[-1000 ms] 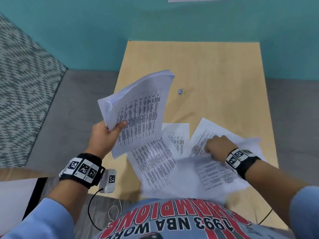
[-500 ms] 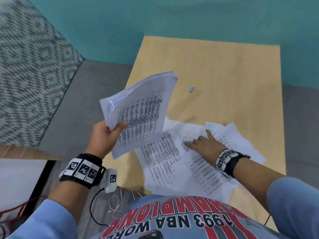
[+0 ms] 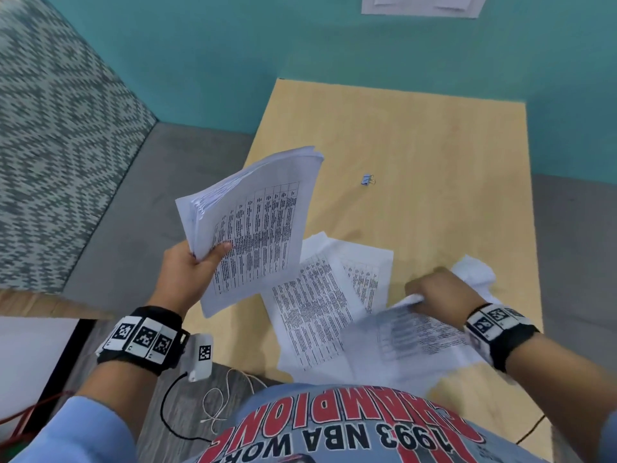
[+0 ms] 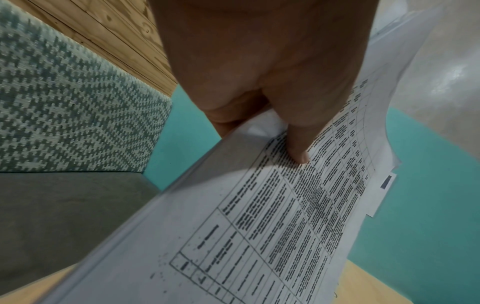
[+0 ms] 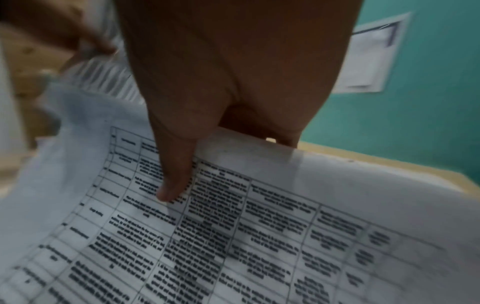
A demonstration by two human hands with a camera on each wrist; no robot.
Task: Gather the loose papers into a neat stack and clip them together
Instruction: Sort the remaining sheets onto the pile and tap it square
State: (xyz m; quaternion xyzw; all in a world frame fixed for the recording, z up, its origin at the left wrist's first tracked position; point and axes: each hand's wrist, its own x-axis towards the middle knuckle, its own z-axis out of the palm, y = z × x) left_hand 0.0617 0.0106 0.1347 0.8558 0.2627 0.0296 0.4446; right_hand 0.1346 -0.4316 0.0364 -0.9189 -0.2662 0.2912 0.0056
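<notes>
My left hand [image 3: 192, 270] holds a thick sheaf of printed papers [image 3: 257, 225] up above the table's left edge, thumb on the top sheet; the left wrist view shows that thumb [image 4: 298, 152] pressing the sheaf [image 4: 259, 236]. Several loose printed sheets [image 3: 317, 305] lie overlapping on the wooden table [image 3: 417, 135] near me. My right hand [image 3: 434, 295] pinches one printed sheet [image 3: 410, 335] at its edge and lifts it off the pile; in the right wrist view the thumb [image 5: 174, 185] lies on that sheet [image 5: 259, 236]. A small blue binder clip [image 3: 367, 179] lies alone farther out on the table.
A teal wall [image 3: 300, 45] stands behind the table, with a paper notice [image 3: 420, 5] on it. A grey patterned upholstered seat [image 3: 60, 128] is on the left. Cables [image 3: 213, 406] hang by my waist below the table's near edge.
My right hand went from lying flat on the loose sheets to pinching one sheet and raising it to the right. The left hand keeps the sheaf raised. The camera has shifted.
</notes>
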